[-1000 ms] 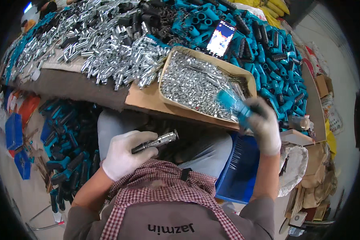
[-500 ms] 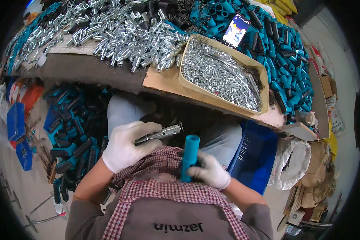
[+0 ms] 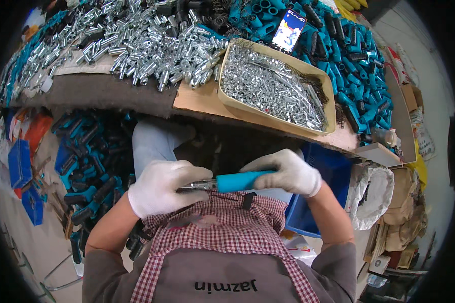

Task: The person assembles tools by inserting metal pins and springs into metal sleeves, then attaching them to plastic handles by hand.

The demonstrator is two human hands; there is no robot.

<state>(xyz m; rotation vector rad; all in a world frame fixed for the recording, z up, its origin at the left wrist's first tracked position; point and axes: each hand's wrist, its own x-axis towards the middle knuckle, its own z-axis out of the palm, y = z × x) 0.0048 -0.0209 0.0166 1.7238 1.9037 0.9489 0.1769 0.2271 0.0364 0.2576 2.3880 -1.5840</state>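
Observation:
Above my lap, my left hand (image 3: 166,188), in a white glove, is closed around a silvery metal cylinder (image 3: 201,185). A teal plastic sleeve (image 3: 241,181) lies level in line with it, and the cylinder's right end meets the sleeve's left end. How far the metal goes inside cannot be seen. My right hand (image 3: 286,173), also gloved in white, grips the sleeve's right end with thumb and fingers. Both hands are just in front of the checked apron (image 3: 212,227).
A yellowish tray (image 3: 275,83) of small metal parts stands on the workbench (image 3: 187,99). Loose metal cylinders (image 3: 151,45) and teal parts (image 3: 361,76) lie around it, with a phone (image 3: 289,31) among them. A blue bin (image 3: 313,202) stands at my right; teal-and-black pieces (image 3: 96,166) are heaped at left.
The teal sleeve has turned from upright to level and come up against the metal cylinder. My right hand has moved up and outward with it; the left hand has shifted slightly down.

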